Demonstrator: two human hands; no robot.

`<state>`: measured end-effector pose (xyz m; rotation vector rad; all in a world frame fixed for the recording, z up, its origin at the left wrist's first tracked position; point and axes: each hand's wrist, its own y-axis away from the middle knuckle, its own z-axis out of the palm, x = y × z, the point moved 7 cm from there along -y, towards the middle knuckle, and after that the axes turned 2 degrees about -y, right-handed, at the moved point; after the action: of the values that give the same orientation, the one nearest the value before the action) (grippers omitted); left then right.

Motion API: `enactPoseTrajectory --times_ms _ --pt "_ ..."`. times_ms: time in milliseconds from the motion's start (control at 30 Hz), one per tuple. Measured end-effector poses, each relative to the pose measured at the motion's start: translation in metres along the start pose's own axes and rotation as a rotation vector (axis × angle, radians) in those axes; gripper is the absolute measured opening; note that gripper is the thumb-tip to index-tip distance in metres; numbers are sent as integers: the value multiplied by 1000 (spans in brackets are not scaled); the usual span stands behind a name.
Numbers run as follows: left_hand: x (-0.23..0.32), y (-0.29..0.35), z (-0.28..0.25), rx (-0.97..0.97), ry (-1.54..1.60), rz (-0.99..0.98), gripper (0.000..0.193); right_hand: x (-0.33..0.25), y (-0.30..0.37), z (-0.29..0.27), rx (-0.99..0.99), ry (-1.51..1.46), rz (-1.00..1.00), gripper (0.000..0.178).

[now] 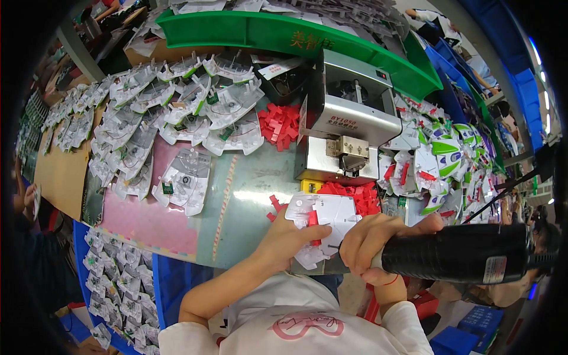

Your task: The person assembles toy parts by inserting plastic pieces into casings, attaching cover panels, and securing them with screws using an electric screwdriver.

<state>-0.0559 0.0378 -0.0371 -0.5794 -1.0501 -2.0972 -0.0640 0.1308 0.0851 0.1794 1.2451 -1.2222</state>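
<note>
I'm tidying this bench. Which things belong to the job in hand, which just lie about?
Job in hand:
white plastic shell in left hand;
red plastic piece on the shell;
black cylindrical screwdriver in right hand;
likely silver boxy metal machine.

Seemingly just lying about:
long green plastic tray;
blue plastic crates at lower right.

"Behind the machine (355, 115)?"
"A tray (236, 29)"
"Left of the machine?"
"Clips (279, 127), then housings (231, 109)"
"Right of it?"
"Shells (452, 151)"
"In front?"
"More clips (370, 198), then a panel (337, 213) at the edge of the table (248, 207)"
</note>
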Motion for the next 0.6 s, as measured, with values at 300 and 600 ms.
enactPoseTrajectory --times_ms 300,600 --pt "-8 -3 -9 148 -58 108 38 14 16 -12 108 48 -35 17" --pt "-14 2 -13 77 100 49 42 -18 70 -64 667 219 -76 46"
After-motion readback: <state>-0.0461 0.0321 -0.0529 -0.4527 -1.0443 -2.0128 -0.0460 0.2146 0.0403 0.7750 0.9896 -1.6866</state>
